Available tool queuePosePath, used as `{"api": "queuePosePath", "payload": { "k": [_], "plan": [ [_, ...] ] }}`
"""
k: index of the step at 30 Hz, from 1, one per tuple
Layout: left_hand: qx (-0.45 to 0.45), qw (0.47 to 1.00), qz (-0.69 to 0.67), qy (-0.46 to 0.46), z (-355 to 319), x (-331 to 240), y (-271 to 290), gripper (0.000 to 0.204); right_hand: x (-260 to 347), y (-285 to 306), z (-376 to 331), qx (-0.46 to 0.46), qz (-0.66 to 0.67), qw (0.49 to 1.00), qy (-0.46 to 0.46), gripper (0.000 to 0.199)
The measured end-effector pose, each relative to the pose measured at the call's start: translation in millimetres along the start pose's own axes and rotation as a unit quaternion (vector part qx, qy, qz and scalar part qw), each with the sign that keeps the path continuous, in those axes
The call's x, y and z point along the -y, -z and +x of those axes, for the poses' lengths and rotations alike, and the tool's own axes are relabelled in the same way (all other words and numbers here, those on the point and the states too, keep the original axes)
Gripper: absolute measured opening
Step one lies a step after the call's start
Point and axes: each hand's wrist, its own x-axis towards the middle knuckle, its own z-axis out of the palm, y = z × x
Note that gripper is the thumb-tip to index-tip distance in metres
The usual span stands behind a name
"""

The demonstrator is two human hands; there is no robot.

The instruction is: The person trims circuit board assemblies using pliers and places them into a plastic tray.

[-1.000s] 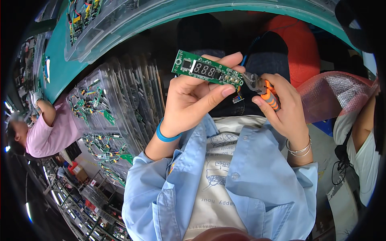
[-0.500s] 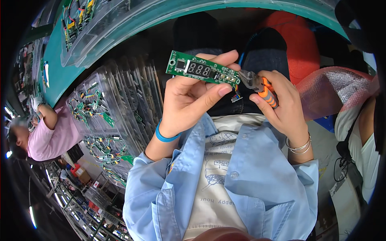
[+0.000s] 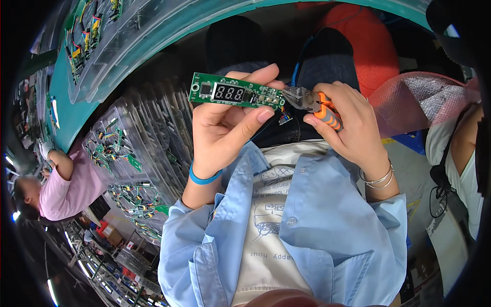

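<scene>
Narrow green rectangular circuit board (image 3: 236, 94) with a dark three-digit display was held level in mid-air (open room above it). Left hand (image 3: 225, 128) pinched its long edges. Right hand (image 3: 348, 128) gripped orange-handled metal cutters (image 3: 312, 102), their tips at the board's right end.

green display board (image 3: 235, 93) | level, held up | orange-handled pliers (image 3: 312, 105) at its end

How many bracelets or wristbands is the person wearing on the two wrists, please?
3 can be seen. One blue rubber wristband is on the left wrist, below the left hand. Two thin silver metal bangles are on the right wrist, below the right hand. The light blue sleeves may hide more.
</scene>
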Motion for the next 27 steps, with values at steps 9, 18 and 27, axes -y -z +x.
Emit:
{"api": "queuePosePath", "payload": {
  "k": [9,18,27],
  "plan": [
    [0.005,1.0,0.012,0.005,1,1,2,0.033,0,2,0,-0.002,-0.009,1.0,0.0,0.031],
    [-0.002,1.0,0.002,0.03,4,-2,-2,0.034,-2,3,-2,0.003,0.008,1.0,-0.008,0.028],
    [-0.043,0.99,-0.114,0.075,8,-7,-10,0.033,8,-3,-9,0.046,0.395,0.904,-0.156,0.023]
  ]
}}
